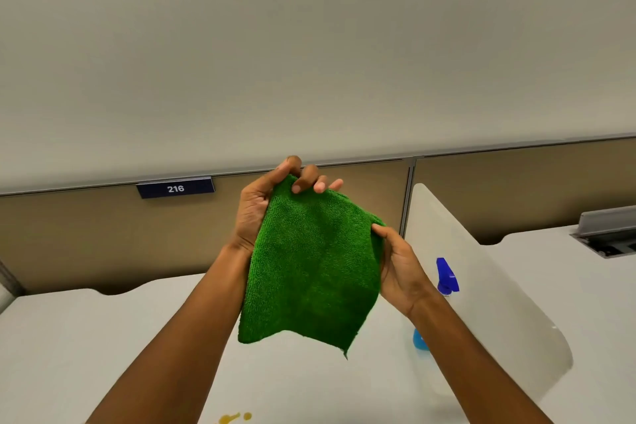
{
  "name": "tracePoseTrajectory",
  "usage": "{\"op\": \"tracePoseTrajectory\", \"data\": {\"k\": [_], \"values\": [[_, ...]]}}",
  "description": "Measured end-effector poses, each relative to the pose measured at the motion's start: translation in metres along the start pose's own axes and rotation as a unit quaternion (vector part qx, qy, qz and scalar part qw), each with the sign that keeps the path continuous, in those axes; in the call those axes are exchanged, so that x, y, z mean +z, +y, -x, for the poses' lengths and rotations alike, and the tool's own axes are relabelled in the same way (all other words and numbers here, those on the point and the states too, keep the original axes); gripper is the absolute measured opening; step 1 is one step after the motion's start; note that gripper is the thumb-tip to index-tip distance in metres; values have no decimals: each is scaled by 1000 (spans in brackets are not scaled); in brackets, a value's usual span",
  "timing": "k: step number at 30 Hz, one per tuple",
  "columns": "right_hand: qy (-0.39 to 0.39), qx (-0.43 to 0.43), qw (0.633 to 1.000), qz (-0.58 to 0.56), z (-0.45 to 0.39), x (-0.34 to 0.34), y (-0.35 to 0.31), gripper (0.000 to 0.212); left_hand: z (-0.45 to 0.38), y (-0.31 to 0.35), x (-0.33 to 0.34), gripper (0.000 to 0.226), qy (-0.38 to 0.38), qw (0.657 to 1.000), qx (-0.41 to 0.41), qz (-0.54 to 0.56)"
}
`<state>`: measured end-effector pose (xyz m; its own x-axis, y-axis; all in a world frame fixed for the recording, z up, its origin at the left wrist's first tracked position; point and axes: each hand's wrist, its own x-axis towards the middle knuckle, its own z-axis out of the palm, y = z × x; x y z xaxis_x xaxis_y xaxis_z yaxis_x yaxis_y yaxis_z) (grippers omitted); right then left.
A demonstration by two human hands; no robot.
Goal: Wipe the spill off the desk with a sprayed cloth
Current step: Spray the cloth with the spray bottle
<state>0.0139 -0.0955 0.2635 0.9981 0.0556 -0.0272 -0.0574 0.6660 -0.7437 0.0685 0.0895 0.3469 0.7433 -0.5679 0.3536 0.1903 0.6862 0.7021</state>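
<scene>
Our left hand (pixel 256 206) and right hand (pixel 401 265) gripped the green cloth (pixel 309 268) aloft; the yellow spill (pixel 234 417) remained unwiped, the spray bottle (pixel 446 277) stood untouched.

both hands (pixel 256 206) gripping green cloth (pixel 309 272), desk (pixel 103 337) below

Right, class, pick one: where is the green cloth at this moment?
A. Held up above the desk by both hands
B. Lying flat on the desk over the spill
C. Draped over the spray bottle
A: the left hand and right hand hold the green cloth up, clear of the desk.
</scene>
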Motion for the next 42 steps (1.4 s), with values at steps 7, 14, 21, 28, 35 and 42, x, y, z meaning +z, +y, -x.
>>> {"op": "tracePoseTrajectory", "data": {"k": [7, 14, 21, 28, 35, 42], "values": [[46, -40, 985, 159, -16, -25, 2, 25, -7, -1, -12, 13, -14, 999, 31, -36], [290, 43, 923, 249, -7, -135, 32, 39, -15, -12, -26, 22, -14, 1000, 17, -21], [486, 69, 809, 324, 16, -222, 43, 73, -27, -23, -46, 49, -8, 1000, 5, 15], [381, 60, 802, 455, -22, -256, 28, 71, -36, -30, -56, 61, 34, 999, 15, 13], [355, 67, 797, 484, -40, -273, 38, 60, -39, -19, -63, 61, 39, 999, 27, 22], [317, 4, 823, 471, -25, -251, 30, 92, -33, 14, -63, 65, 20, 999, 38, 13]]}}
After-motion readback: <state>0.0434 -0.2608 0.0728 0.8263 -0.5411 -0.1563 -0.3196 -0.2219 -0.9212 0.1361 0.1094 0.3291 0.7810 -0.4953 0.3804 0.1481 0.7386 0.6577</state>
